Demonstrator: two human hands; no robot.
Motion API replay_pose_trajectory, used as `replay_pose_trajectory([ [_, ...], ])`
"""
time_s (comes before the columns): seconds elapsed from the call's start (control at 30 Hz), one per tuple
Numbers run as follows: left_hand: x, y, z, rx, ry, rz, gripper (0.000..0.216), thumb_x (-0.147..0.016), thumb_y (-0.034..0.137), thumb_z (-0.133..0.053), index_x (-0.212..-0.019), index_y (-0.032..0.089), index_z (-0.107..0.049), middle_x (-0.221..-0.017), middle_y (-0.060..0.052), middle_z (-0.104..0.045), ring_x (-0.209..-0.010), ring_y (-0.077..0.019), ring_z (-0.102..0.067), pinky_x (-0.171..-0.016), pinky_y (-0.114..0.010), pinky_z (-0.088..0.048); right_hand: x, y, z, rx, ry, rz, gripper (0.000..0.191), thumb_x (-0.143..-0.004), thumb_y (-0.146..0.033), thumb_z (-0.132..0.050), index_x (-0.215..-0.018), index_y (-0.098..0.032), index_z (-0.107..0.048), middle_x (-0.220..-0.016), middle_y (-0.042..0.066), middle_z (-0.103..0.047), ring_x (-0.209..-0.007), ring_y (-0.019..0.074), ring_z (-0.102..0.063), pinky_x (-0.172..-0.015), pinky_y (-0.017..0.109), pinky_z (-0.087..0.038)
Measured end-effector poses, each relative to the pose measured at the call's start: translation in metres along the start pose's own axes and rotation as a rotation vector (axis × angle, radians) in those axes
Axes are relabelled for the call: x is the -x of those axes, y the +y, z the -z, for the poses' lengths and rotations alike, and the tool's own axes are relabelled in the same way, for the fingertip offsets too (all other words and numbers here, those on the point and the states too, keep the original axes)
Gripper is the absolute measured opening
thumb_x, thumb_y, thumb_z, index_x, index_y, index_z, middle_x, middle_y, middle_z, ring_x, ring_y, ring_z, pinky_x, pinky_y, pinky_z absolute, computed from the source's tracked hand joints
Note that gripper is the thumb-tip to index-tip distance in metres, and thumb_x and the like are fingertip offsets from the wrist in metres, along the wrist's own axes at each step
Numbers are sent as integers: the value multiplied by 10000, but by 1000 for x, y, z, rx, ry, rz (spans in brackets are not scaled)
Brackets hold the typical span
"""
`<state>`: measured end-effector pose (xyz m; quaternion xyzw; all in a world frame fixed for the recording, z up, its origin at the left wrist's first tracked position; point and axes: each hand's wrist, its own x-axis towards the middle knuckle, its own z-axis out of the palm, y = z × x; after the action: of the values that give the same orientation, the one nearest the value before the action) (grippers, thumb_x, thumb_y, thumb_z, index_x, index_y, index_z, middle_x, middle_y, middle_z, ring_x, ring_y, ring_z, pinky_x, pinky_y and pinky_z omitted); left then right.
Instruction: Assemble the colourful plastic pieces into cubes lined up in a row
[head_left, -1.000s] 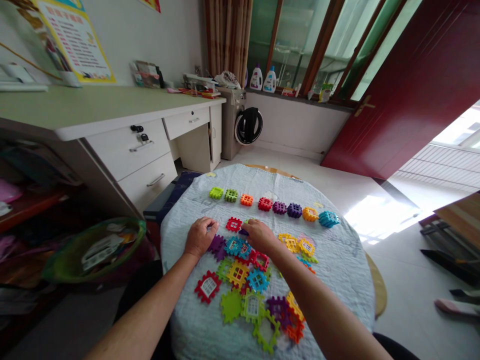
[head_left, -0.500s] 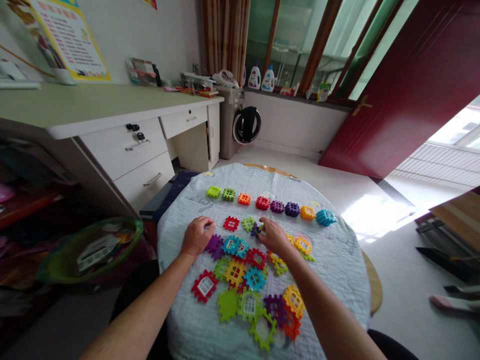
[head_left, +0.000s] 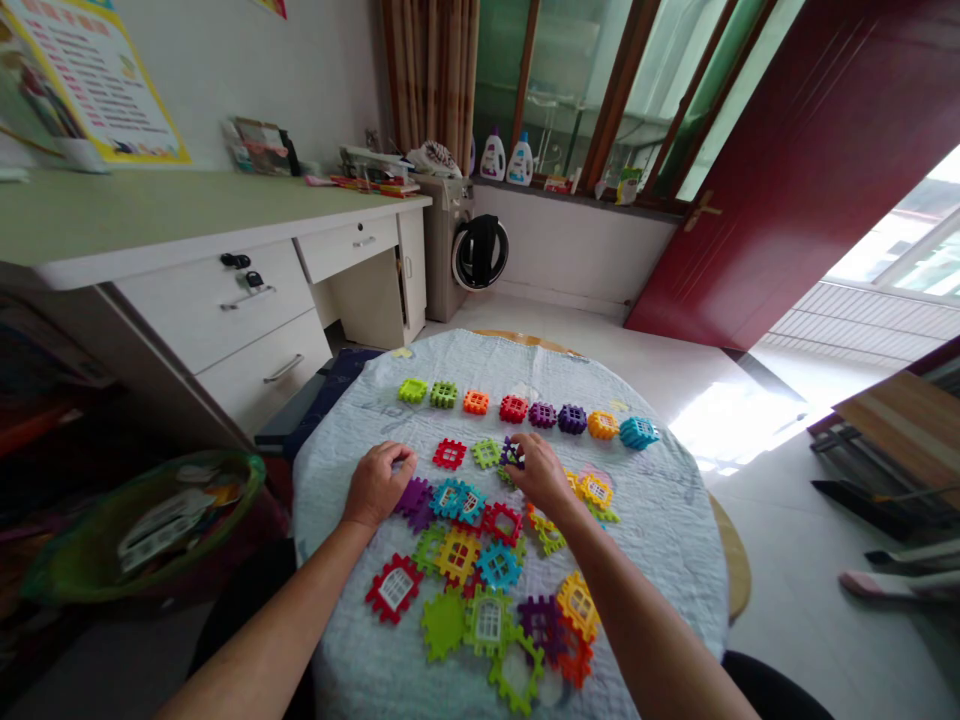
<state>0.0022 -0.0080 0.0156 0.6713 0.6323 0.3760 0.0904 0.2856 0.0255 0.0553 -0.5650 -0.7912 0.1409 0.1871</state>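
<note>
My right hand (head_left: 540, 468) pinches a dark purple tile (head_left: 511, 452), a notched plastic building piece, between thumb and fingers. Just under it a green piece shows in part, and a light green window tile (head_left: 487, 453) lies to its left. Farther left is a red window tile (head_left: 450, 454). My left hand (head_left: 379, 484) rests on the cloth with loosely curled fingers, a gap between thumb and forefinger and nothing seen in it. Beside it lies a purple tile (head_left: 415, 503), next to blue window tiles (head_left: 457, 500).
Several small stacks of tiles, from light green (head_left: 412, 391) to blue (head_left: 639, 433), form a row across the far side of the cloth-covered round table (head_left: 660, 560). Loose tiles, including a yellow one (head_left: 459, 556), spread over the near side. A lined bin (head_left: 142, 530) stands at left.
The dark purple tile is now tilted up in my right hand, and more of a green piece shows beneath it. My left hand stays about in place; the view has turned slightly right.
</note>
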Motion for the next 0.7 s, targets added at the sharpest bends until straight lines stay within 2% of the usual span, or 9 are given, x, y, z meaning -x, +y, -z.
replay_pose_trajectory([
  [0.17, -1, 1, 0, 12, 11, 3, 245, -829, 376, -474, -734, 201, -618, -798, -48, -655, -817, -211, -607, -813, -326, -467, -22, 53, 38, 124, 196, -126, 238, -782, -261, -635, -1004, -174, -638, -947, 77, -634, -893, 213, -553, -827, 308, -395],
  [0.33, -1, 4, 1, 14, 18, 14, 235, -818, 370, -479, -720, 207, -617, -785, -42, -655, -803, -208, -612, -796, -320, -472, -47, 98, 60, 232, 217, -277, 259, -792, -305, -646, -1016, -176, -648, -970, 89, -659, -920, 228, -553, -826, 311, -381],
  [0.47, -1, 3, 1, 17, 23, 17, 232, -819, 372, -483, -726, 207, -617, -794, -42, -658, -812, -208, -612, -807, -324, -472, -58, 111, 59, 284, 181, -293, 292, -802, -357, -642, -1032, -179, -653, -984, 93, -667, -928, 234, -555, -824, 311, -375],
  [0.7, -1, 2, 1, 22, 4, 26, 235, -827, 377, -474, -740, 205, -610, -800, -46, -654, -821, -205, -605, -815, -328, -465, -58, 111, 51, 336, 126, -301, 326, -838, -415, -602, -1054, -183, -679, -1038, 115, -645, -971, 250, -548, -865, 336, -368],
])
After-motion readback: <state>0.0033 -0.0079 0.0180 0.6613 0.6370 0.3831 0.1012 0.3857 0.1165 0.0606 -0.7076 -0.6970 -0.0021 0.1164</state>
